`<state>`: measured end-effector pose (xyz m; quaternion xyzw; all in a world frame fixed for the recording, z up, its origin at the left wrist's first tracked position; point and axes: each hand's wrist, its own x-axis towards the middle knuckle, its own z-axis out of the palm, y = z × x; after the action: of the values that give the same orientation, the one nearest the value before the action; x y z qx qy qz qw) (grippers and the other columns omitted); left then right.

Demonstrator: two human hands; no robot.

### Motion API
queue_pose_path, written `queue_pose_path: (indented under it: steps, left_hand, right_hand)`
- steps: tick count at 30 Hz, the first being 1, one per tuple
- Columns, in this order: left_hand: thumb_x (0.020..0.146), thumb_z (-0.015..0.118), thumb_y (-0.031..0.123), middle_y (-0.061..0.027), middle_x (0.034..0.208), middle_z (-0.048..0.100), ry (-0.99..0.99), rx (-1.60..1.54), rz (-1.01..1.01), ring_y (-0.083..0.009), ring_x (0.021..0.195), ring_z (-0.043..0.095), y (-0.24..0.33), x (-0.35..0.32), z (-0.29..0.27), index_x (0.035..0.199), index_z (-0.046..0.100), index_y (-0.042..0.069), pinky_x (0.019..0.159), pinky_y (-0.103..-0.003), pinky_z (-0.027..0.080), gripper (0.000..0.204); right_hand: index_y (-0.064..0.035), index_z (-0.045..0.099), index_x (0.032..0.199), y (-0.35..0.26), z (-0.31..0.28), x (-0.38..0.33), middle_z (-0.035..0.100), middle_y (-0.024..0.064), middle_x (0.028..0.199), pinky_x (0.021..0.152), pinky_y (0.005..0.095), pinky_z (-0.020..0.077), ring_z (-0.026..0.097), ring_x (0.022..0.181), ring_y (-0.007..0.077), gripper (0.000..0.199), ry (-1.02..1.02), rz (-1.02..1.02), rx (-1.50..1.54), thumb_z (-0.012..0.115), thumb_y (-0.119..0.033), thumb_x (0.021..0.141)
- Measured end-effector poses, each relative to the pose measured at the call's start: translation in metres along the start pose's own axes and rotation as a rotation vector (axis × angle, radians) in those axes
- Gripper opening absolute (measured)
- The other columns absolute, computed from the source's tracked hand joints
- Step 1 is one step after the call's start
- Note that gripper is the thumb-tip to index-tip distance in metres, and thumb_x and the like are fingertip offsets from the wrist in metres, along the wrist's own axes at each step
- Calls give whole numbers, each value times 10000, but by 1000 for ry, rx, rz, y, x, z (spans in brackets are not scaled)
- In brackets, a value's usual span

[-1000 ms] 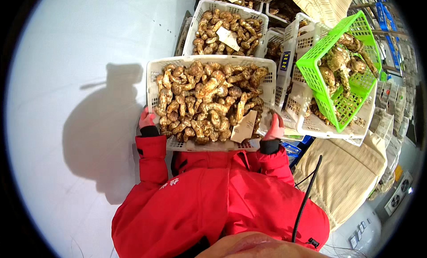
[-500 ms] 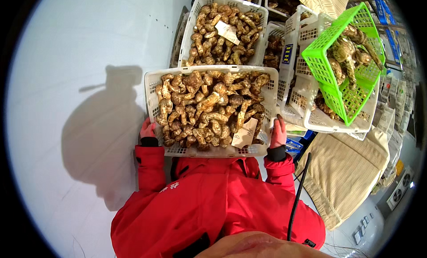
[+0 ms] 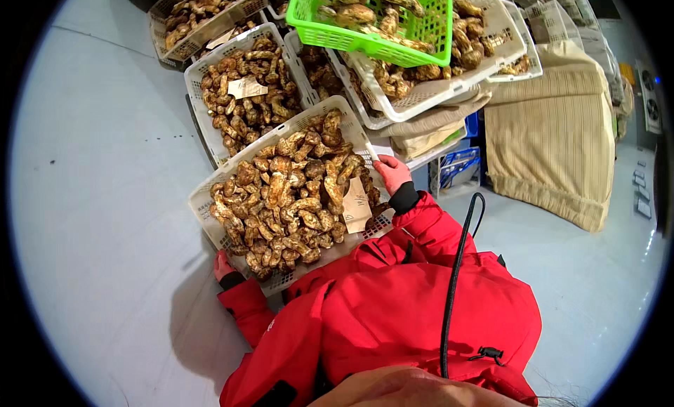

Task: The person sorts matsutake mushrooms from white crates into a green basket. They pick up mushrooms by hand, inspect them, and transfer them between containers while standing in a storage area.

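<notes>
A white plastic crate [image 3: 200,205], full of brown and cream mushrooms [image 3: 281,203], is held before my red jacket. My left hand [image 3: 223,266] grips its near left side, and my right hand [image 3: 393,174] grips the right side; the crate's wall hides some of the fingers. A torn piece of cardboard [image 3: 357,207] lies on the mushrooms near the right side. Past the far edge stands another white crate [image 3: 270,33] of mushrooms, also with a cardboard piece [image 3: 247,88] on top.
A green basket [image 3: 382,50] with large mushrooms rests on stacked white crates [image 3: 449,91] at the upper right. Beige striped cloth [image 3: 551,126] drapes over something at the right. One more mushroom crate [image 3: 168,52] is at the upper left. Pale floor [image 3: 105,196] spreads to the left.
The view has turned, so the held crate now appears tilted, its right end higher. The green basket and stacks appear farther left. Both hands keep their hold on the crate.
</notes>
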<state>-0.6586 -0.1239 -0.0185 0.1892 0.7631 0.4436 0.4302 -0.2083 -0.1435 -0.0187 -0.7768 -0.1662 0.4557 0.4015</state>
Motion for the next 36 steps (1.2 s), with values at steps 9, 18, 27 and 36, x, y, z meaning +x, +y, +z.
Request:
queue_pose_path:
  steps: [9,18,27,36]
  left_hand:
    - [713,546,150,-89,794,573,-48,81,36,-179,742,531,-6,21,-21,827,573,-36,666,-273,440,220]
    - [762,465,170,-93,800,566,-383,340,212,-211,722,538,-46,56,-62,850,546,40,649,-302,441,177]
    - [765,529,174,-77,834,586,-5,52,88,-154,777,537,-50,31,-41,917,560,-39,709,-260,422,263]
    - [744,534,131,-61,825,595,66,-96,29,-158,748,542,-61,22,-34,873,598,-1,677,-266,428,195]
  right_hand:
    - [-42,584,937,-7,-1,-6,594,44,717,612,231,412,518,650,97,270,-17,87,36,564,-207,724]
    - [-17,584,928,2,2,-2,590,19,771,659,212,402,503,715,79,249,-34,-19,89,583,-162,725]
    - [1,568,950,-2,0,-9,578,24,814,694,205,387,494,745,83,235,-44,-35,88,560,-109,743]
    - [-33,575,948,0,-1,-12,527,-24,715,549,179,333,417,607,48,216,-95,-65,105,562,-113,748]
